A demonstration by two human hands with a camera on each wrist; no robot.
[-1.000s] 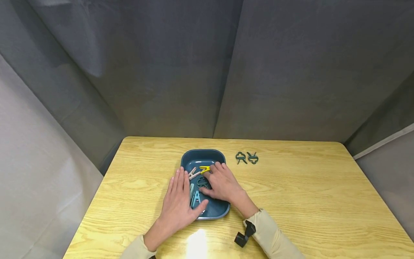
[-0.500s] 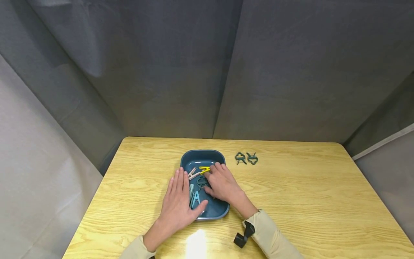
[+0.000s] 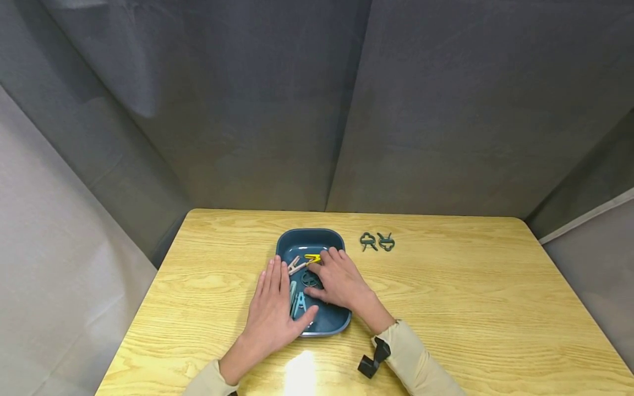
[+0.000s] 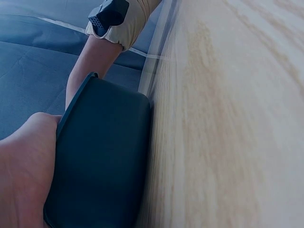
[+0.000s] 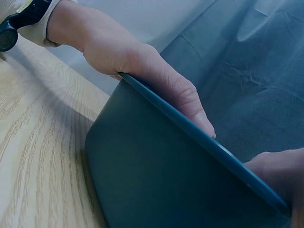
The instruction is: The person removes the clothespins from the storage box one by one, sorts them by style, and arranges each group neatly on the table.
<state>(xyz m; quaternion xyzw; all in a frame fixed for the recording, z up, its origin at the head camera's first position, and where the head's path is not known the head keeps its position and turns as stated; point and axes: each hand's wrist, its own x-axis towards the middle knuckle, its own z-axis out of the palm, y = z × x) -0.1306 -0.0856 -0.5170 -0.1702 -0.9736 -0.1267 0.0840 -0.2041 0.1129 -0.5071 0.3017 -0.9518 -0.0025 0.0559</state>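
Note:
A dark blue bin (image 3: 309, 236) stands on the wooden table, with several clips inside. My left hand (image 3: 271, 308) lies along its left rim with straight fingers, the thumb reaching over the near end. My right hand (image 3: 342, 280) dips in over the right rim. Its thumb and index finger are spread apart beside a dark green round clip (image 3: 309, 279) on the bin floor. A yellow clothespin (image 3: 312, 257) lies just beyond the fingertips, next to a pale pink clothespin (image 3: 295, 266). By the left hand are a light blue clothespin (image 3: 300, 302) and a pale green clothespin (image 3: 293, 290).
Two dark green clips, a left one (image 3: 368, 241) and a right one (image 3: 386, 242), lie side by side on the table (image 3: 470, 286), right of the bin's far end. Grey curtains (image 3: 421, 110) hang behind the table and at both sides.
The right thumb drew in, then spread back out toward the near side of the green clip. The right index finger shifted slightly left. My left hand and the bin hold their places.

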